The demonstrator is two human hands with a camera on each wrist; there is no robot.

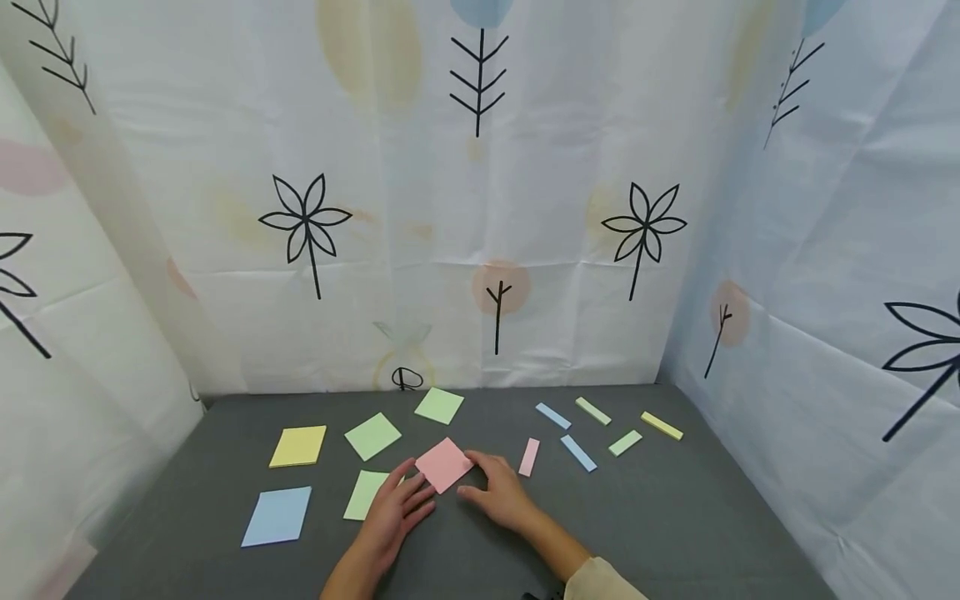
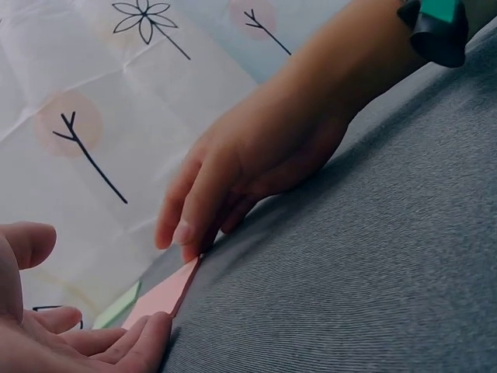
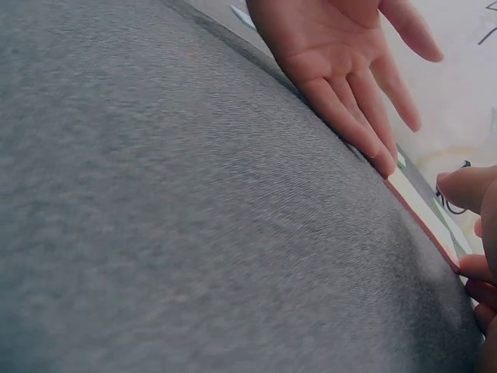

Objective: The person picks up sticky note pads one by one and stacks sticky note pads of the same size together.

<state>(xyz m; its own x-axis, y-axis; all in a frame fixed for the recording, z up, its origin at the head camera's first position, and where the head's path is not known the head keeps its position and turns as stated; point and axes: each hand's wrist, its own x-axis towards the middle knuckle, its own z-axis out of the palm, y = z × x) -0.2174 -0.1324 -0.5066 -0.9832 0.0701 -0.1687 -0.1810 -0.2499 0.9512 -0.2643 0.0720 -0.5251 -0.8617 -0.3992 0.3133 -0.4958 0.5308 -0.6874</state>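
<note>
Between the left hand (image 1: 392,515) and right hand (image 1: 504,493), both with fingers loosely extended, a pink paper square (image 1: 444,465) is touched.

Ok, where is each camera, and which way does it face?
Head: on the head, facing forward and down at the pink square paper on the grey fabric surface; left hand and right hand show.
Left wrist: on that wrist, facing the right hand; left hand partly shows.
Right wrist: on that wrist, facing the left hand; right hand partly shows.
Both wrist views share the pink paper.
</note>
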